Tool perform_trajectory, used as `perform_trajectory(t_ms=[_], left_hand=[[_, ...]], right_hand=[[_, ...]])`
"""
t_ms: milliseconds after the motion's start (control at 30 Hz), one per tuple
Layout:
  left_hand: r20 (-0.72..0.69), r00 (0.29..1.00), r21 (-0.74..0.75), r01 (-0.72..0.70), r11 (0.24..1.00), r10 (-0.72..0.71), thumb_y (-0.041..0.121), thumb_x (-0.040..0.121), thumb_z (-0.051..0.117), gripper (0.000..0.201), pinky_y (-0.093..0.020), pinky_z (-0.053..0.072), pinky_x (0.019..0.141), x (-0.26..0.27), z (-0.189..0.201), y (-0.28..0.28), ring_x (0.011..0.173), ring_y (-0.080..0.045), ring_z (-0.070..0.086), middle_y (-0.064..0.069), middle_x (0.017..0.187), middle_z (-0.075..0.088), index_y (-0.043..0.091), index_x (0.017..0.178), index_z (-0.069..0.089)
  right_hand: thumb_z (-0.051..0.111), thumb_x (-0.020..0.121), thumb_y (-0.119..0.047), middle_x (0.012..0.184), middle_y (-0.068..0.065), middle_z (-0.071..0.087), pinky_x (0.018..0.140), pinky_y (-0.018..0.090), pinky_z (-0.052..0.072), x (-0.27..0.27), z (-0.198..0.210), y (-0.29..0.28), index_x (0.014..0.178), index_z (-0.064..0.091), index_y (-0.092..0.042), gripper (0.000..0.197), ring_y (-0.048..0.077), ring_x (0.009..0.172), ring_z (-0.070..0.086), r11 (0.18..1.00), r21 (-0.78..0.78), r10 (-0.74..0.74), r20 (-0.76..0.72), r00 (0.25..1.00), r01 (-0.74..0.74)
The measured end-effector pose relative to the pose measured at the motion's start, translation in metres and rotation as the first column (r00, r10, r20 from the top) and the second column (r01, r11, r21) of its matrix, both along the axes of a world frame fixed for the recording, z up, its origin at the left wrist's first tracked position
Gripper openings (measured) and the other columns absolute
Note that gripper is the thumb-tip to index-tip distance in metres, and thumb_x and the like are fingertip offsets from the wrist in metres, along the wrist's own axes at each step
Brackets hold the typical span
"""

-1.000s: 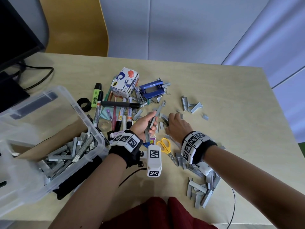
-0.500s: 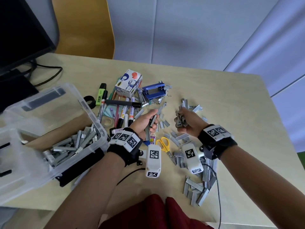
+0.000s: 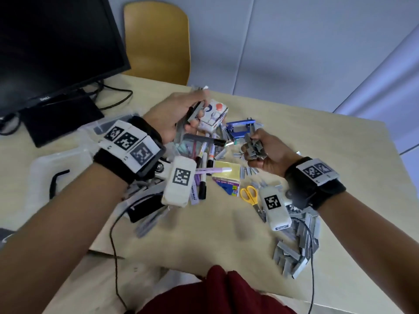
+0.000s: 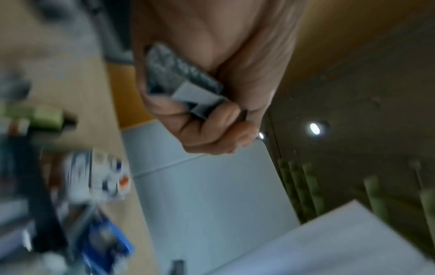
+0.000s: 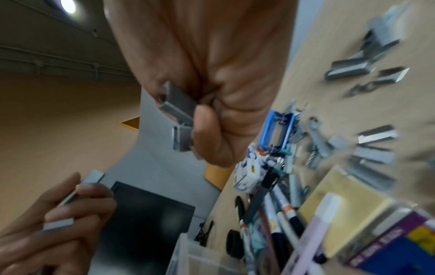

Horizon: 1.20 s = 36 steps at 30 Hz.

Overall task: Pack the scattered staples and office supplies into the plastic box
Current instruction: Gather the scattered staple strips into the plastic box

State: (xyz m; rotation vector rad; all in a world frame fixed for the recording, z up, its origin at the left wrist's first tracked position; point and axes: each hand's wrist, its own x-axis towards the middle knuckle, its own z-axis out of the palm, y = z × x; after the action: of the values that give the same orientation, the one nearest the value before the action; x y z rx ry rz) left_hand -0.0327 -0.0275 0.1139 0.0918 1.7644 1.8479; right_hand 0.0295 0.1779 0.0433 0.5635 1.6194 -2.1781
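Both hands had risen off the worktop (image 3: 317, 141), left hand (image 3: 172, 116) and right hand (image 3: 266, 150) each clutching staple strips (image 3: 255, 147) (markers (image 3: 204, 159) lay beneath).

The room is evenly lit from overhead, with soft, faint shadows under the arms on the counter (image 3: 294, 137). Round ceiling lights show as bright glaring spots in both wrist views (image 4: 315, 128) (image 5: 68, 5), and the ceiling around them looks dim and murky. The head view is fairly sharp in the middle, though the left hand (image 3: 176, 116) is smeared by motion and the walls bow at the edges. The left wrist view is badly blurred; the things along its left side are streaks of colour. In the right wrist view, the staples (image 5: 374, 134) on the counter are streaked, and the near corner is out of focus.
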Motion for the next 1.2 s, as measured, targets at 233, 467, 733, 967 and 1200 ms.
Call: perform_trajectory(t_ms=[233, 467, 733, 967, 1200], left_hand=[[-0.118, 0.929, -0.604, 0.212, 0.768, -0.35, 0.034, 0.095, 0.05, 0.03, -0.016, 0.027, 0.033, -0.011, 0.004, -0.078, 0.035, -0.007, 0.037, -0.002, 0.058, 0.043, 0.009, 0.079, 0.052], [0.145, 0.746, -0.777, 0.493, 0.392, -0.65, 0.025, 0.094, 0.052, 0.028, -0.017, 0.04, 0.044, -0.003, -0.033, -0.086, 0.05, -0.011, 0.048, -0.003, 0.069, 0.055, 0.003, 0.11, 0.053], [0.234, 0.676, -0.793, 0.548, 0.266, -0.699, 0.029, 0.095, 0.051, 0.044, -0.033, 0.044, 0.097, -0.012, -0.037, -0.089, 0.126, -0.026, 0.046, -0.011, 0.143, 0.041, 0.013, 0.136, 0.044], [0.143, 0.815, -0.627, 0.514, 0.585, -0.562, 0.003, 0.095, 0.046, 0.032, -0.025, 0.054, 0.068, -0.047, -0.01, -0.109, 0.084, -0.026, 0.062, -0.027, 0.127, 0.053, -0.003, 0.126, 0.05], [-0.155, 0.853, -0.876, 0.115, 0.468, -0.499, 0.013, 0.097, 0.044, 0.033, -0.028, 0.036, 0.1, -0.091, 0.002, -0.134, 0.125, -0.024, 0.046, -0.007, 0.135, 0.051, 0.005, 0.127, 0.055]], right_hand=[[0.027, 0.095, -0.022, 0.059, 0.004, 0.037, 0.033, 0.015, 0.032, -0.016, 0.025, -0.074, 0.071, 0.038, -0.015, 0.027, 0.01, 0.037, 0.036, 0.997, 0.016, 0.076, -0.05, 0.996, -0.075], [0.026, 0.094, -0.012, 0.06, 0.009, 0.039, 0.034, 0.011, 0.026, -0.023, 0.036, -0.126, 0.07, 0.04, -0.01, 0.028, 0.011, 0.035, 0.032, 0.99, 0.101, 0.102, -0.07, 0.992, -0.094], [0.025, 0.092, -0.013, 0.061, 0.008, 0.033, 0.035, 0.013, 0.022, -0.023, 0.027, -0.146, 0.068, 0.037, -0.013, 0.027, 0.012, 0.038, 0.027, 0.97, 0.216, 0.12, -0.041, 0.992, -0.108], [0.029, 0.1, -0.02, 0.079, 0.002, 0.037, 0.054, 0.021, 0.036, -0.019, 0.032, -0.17, 0.076, 0.038, -0.019, 0.025, 0.013, 0.066, 0.038, 0.695, 0.66, 0.424, -0.056, 0.904, -0.285], [0.039, 0.097, -0.019, 0.073, -0.001, 0.04, 0.054, 0.018, 0.037, -0.027, 0.022, -0.218, 0.095, 0.037, -0.007, 0.012, 0.01, 0.06, 0.04, 0.325, 0.85, 0.767, 0.019, 0.642, -0.414]])
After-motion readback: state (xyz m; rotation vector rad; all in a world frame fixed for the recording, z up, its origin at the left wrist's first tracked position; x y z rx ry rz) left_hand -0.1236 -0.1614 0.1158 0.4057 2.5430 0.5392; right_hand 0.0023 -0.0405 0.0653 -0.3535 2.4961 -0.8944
